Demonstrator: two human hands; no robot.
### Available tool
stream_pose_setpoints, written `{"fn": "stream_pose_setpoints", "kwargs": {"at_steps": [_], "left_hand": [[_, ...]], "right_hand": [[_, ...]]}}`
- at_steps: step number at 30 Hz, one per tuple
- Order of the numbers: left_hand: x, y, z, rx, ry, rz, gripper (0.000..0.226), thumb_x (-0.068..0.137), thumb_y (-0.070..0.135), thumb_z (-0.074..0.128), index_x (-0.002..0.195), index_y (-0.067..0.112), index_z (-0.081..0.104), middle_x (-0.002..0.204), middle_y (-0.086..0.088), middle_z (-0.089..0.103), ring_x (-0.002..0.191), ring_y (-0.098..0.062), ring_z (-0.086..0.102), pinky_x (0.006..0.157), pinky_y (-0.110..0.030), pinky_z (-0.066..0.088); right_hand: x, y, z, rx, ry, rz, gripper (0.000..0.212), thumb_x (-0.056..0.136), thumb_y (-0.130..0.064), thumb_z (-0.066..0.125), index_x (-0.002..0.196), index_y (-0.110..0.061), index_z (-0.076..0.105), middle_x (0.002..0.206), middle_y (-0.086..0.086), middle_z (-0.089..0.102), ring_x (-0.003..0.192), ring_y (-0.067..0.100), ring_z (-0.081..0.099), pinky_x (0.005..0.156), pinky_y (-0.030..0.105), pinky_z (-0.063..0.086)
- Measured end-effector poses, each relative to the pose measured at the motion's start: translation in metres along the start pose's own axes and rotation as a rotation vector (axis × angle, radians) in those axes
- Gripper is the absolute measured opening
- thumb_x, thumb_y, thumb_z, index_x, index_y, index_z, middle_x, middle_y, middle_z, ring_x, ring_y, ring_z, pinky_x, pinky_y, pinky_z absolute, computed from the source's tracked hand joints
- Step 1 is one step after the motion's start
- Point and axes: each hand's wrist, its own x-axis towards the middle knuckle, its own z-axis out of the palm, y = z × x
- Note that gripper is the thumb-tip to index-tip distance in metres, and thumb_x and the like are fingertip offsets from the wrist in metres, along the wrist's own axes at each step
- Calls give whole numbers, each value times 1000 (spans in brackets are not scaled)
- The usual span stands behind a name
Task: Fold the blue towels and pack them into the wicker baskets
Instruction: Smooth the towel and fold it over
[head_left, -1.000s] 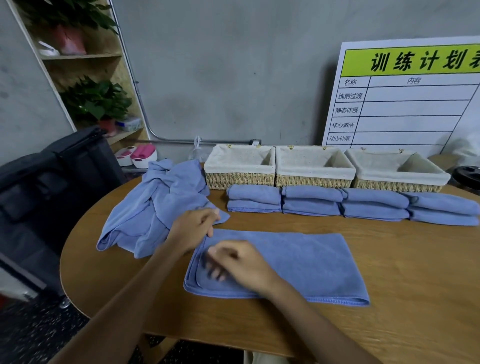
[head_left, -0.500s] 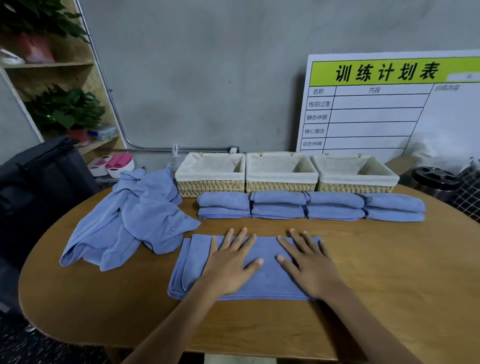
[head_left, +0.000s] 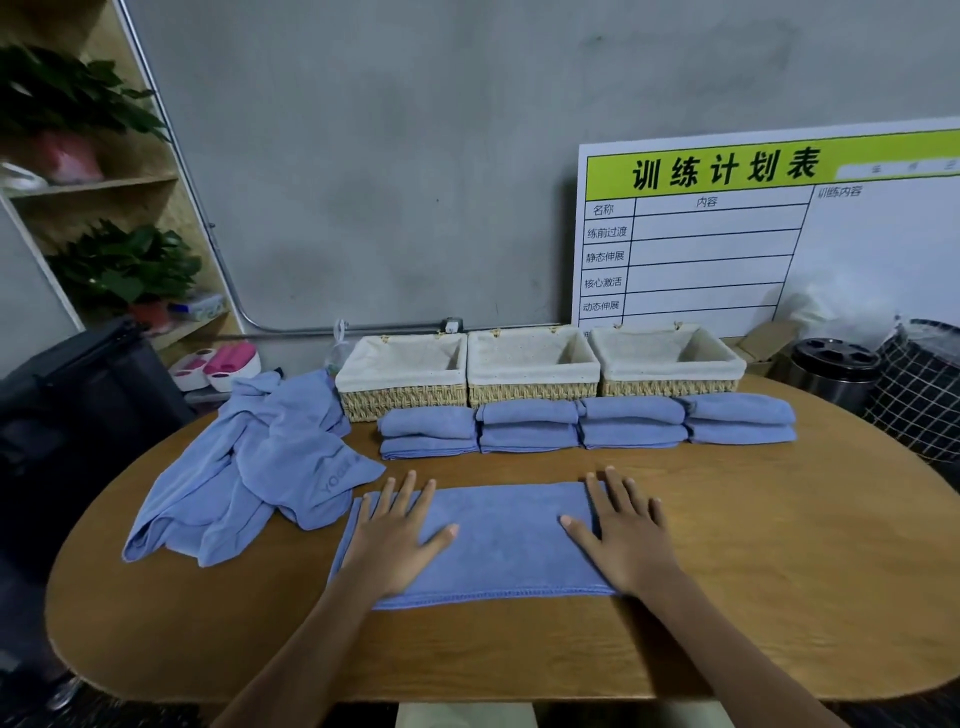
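A blue towel (head_left: 509, 540), folded into a long strip, lies flat on the wooden table (head_left: 779, 571) in front of me. My left hand (head_left: 397, 540) presses flat on its left end, fingers spread. My right hand (head_left: 621, 540) presses flat on its right end, fingers spread. A heap of unfolded blue towels (head_left: 254, 467) lies at the left. Behind the strip runs a row of folded blue towels (head_left: 584, 426), stacked in pairs. Three lined wicker baskets stand at the back: left (head_left: 402, 397), middle (head_left: 530, 389), right (head_left: 670, 382), with no towels inside.
A white schedule board (head_left: 769, 234) leans on the wall behind the baskets. A metal bin (head_left: 831, 371) and a checked bag (head_left: 919, 395) stand off the table's right end. A black case (head_left: 78, 395) and a shelf with plants (head_left: 119, 265) are at the left.
My hands went from gripping the towel's left end to lying flat on it, then slid apart toward its two ends. The towel now lies narrower, as a smooth strip.
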Motion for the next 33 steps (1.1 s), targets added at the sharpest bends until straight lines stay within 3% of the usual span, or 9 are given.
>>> {"fn": "stream_pose_setpoints", "kwargs": {"at_steps": [3, 8, 12, 14, 19, 23, 27, 31, 33], "left_hand": [[-2, 0, -2, -2, -20, 1, 115, 62, 94, -14, 159, 33, -11, 166, 2, -20, 153, -26, -17, 123, -54, -1], [-2, 2, -4, 8, -26, -5, 128, 51, 96, -25, 159, 30, -11, 167, -1, -18, 154, -29, -14, 122, -55, 1], [-1, 13, -16, 111, -53, 21, 113, 68, 89, -10, 161, 24, -3, 167, -4, -15, 154, -30, -12, 121, -57, 1], [11, 34, -28, 102, 44, 120, 111, 73, 88, -8, 160, 23, 15, 168, -3, 4, 154, -27, 6, 121, -53, 12], [63, 129, -51, -375, 98, 405, 49, 103, 46, 48, 145, 23, 51, 140, 2, 53, 129, -19, 48, 105, -35, 39], [99, 183, -50, -600, -146, 484, 44, 99, 19, 63, 141, 22, 55, 125, -1, 65, 116, -15, 61, 101, -35, 50], [121, 205, -52, -507, -204, 523, 27, 95, 17, 69, 121, 22, 70, 103, -1, 74, 101, -13, 68, 95, -42, 54], [127, 214, -51, -509, -198, 527, 20, 96, 24, 67, 116, 26, 70, 119, 6, 70, 103, -9, 66, 78, -35, 58], [128, 216, -50, -514, -218, 509, 18, 97, 25, 65, 114, 25, 71, 116, 3, 70, 88, -13, 68, 69, -34, 57]], "right_hand": [[-9, 6, 2, -23, 142, 85, 87, 91, -75, 17, 156, -17, 19, 165, 5, 9, 150, 26, 15, 120, 46, 14], [-28, 11, 1, -81, 327, 127, 56, 95, -66, 34, 120, -22, 58, 126, 3, 51, 115, 23, 48, 96, 40, 40], [-29, 8, -2, 108, 226, 135, 39, 97, -56, 44, 107, -22, 58, 114, 0, 50, 111, 22, 49, 92, 37, 43], [-27, 7, -7, 233, 215, 128, 29, 96, -52, 50, 93, -23, 51, 101, -3, 52, 100, 18, 53, 84, 35, 46], [-31, 6, -10, 583, 223, 11, 31, 97, -33, 60, 83, -24, 34, 68, -6, 45, 56, 10, 44, 52, 26, 32], [-40, 12, -13, 735, 250, -43, 29, 94, -26, 65, 90, -22, 36, 68, -5, 42, 55, 11, 43, 54, 25, 28], [-40, 20, -14, 810, 286, -22, 30, 94, -23, 65, 90, -25, 36, 69, -5, 41, 56, 10, 41, 55, 24, 28], [-37, 34, -21, 894, 317, -25, 25, 95, -16, 64, 93, -20, 40, 72, -5, 42, 59, 8, 42, 56, 22, 32], [-37, 38, -22, 941, 320, -29, 22, 94, -14, 64, 95, -16, 42, 75, -2, 43, 61, 7, 41, 57, 21, 32]]}}
